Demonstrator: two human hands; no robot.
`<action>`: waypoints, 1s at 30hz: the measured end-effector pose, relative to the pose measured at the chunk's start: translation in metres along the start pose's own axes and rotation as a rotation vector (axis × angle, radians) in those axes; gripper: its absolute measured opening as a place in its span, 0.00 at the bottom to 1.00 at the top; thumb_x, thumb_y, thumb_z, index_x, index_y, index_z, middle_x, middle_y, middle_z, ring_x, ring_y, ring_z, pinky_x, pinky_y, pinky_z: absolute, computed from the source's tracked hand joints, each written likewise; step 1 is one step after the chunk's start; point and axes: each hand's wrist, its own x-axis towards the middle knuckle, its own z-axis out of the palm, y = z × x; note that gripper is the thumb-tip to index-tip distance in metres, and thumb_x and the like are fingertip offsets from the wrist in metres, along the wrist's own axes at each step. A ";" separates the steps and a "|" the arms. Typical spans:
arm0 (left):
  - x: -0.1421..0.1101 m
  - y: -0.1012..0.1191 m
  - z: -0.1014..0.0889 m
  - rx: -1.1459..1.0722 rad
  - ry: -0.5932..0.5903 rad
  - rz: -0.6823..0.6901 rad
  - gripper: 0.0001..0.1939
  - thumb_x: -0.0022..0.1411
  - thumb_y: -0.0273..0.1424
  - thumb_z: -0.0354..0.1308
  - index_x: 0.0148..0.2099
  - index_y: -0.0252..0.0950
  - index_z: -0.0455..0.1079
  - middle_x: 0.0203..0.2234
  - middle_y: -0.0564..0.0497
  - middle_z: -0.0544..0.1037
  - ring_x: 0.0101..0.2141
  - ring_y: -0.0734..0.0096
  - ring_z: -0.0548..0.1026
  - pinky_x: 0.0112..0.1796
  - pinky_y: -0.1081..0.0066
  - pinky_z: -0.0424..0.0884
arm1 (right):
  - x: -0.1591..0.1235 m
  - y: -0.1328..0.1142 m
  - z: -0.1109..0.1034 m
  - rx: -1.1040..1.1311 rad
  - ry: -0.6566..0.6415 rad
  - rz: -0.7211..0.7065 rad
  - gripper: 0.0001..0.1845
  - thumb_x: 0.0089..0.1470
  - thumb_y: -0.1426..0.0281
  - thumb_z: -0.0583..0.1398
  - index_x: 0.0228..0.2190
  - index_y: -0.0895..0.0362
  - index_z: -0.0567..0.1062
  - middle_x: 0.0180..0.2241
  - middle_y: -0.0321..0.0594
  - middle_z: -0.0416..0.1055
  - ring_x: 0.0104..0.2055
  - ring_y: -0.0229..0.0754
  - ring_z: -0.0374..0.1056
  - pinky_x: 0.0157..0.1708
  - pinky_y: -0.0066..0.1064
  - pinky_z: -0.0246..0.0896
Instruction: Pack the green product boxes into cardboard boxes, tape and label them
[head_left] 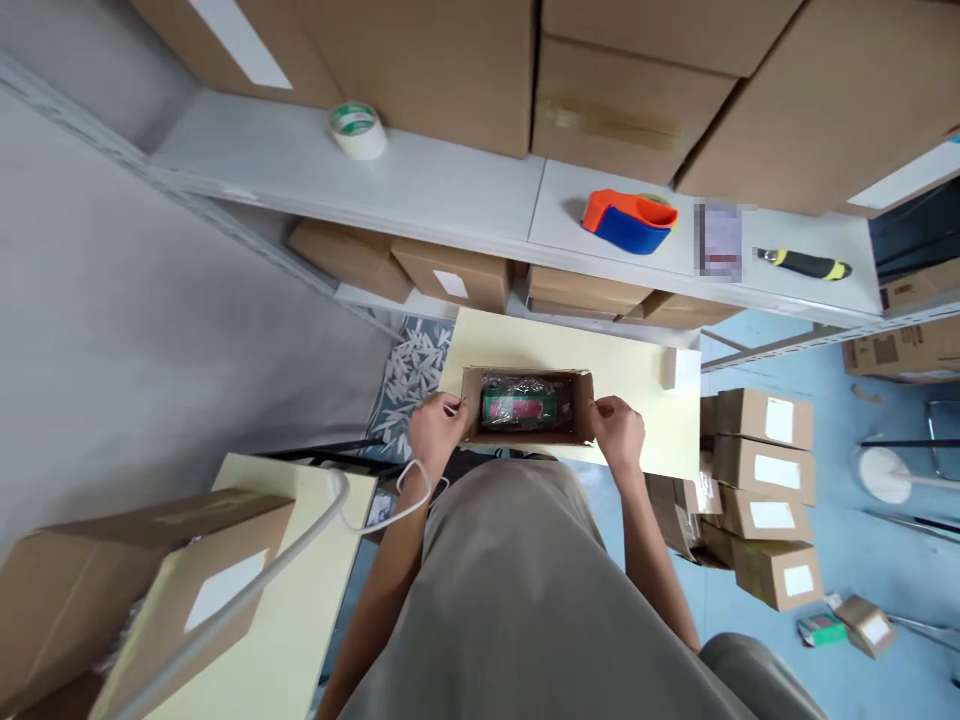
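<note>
An open cardboard box [529, 437] lies near the front edge of the pale yellow table [637, 430]. Inside it is a green and pink package [517, 408] under clear, shiny plastic wrap. My left hand [437, 428] pinches the box's left end at the rim, fingers closed. At the opposite end my right hand [619, 430] grips the right rim between thumb and fingers. A white cable [405, 505] crosses over my left forearm.
Above the table, a grey shelf [465, 185] bears a tape roll [360, 132], an orange and blue tape dispenser [630, 222], a yellow-black utility knife [806, 264] and large cartons [442, 70]. Stacked boxes [765, 470] stand at right; a large carton [202, 580] sits at left.
</note>
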 end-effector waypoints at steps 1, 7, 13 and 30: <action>0.003 0.007 0.005 -0.001 -0.008 0.020 0.08 0.66 0.39 0.63 0.35 0.43 0.77 0.35 0.47 0.87 0.38 0.55 0.85 0.41 0.63 0.74 | 0.005 0.004 -0.002 -0.006 -0.005 0.010 0.16 0.65 0.56 0.61 0.34 0.52 0.82 0.36 0.46 0.86 0.38 0.52 0.80 0.38 0.37 0.66; -0.003 0.020 0.021 -0.020 -0.046 0.136 0.05 0.69 0.34 0.61 0.44 0.41 0.76 0.43 0.46 0.86 0.36 0.61 0.84 0.43 0.65 0.75 | 0.021 0.012 0.003 0.079 -0.032 -0.073 0.20 0.70 0.53 0.59 0.38 0.54 0.82 0.38 0.47 0.84 0.38 0.50 0.80 0.39 0.36 0.67; -0.025 0.017 0.032 -0.137 -0.127 0.270 0.16 0.74 0.39 0.62 0.59 0.41 0.75 0.53 0.43 0.84 0.49 0.56 0.85 0.51 0.62 0.79 | 0.026 0.000 0.029 0.185 -0.125 -0.333 0.22 0.70 0.57 0.59 0.57 0.55 0.80 0.62 0.52 0.77 0.43 0.48 0.82 0.46 0.39 0.75; -0.002 0.012 0.055 0.073 -0.002 0.475 0.44 0.71 0.35 0.66 0.82 0.42 0.52 0.82 0.32 0.48 0.79 0.37 0.51 0.71 0.44 0.63 | 0.024 0.029 0.016 0.043 -0.133 -0.317 0.31 0.72 0.51 0.58 0.67 0.54 0.71 0.58 0.54 0.80 0.51 0.57 0.81 0.44 0.43 0.76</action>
